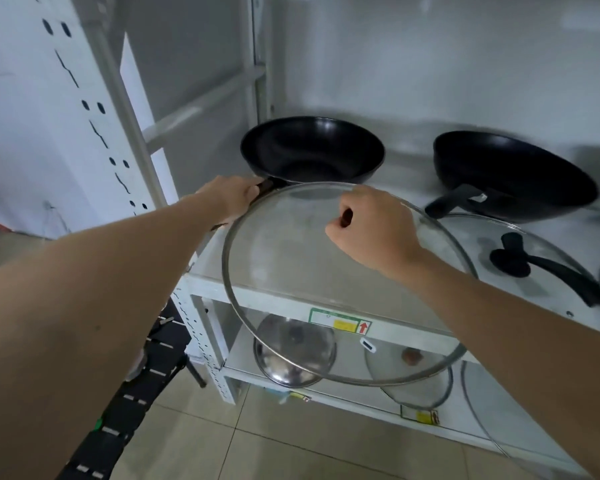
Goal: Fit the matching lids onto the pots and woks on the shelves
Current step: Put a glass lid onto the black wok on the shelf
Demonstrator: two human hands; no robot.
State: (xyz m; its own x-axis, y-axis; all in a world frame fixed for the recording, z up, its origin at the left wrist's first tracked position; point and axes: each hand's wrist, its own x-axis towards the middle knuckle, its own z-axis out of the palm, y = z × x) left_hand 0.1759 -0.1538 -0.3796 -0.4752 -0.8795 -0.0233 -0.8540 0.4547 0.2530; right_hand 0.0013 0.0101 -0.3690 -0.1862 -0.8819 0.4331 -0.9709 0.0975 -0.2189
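Note:
A black wok (312,150) sits at the left end of the white shelf (284,271). My left hand (232,195) grips its dark handle. My right hand (371,230) is closed on the knob of a large glass lid (278,271), holding it tilted in the air just in front of the wok, above the shelf's front edge. A second black wok (513,174) rests to the right, its handle pointing toward me. Another glass lid with a black knob (513,258) lies flat in front of that wok.
On the lower shelf lie a steel lid (293,351), a glass lid with a brown knob (409,372) and part of another glass lid (492,410). White perforated uprights (94,109) stand to the left. A dark slatted object (125,410) stands on the tiled floor.

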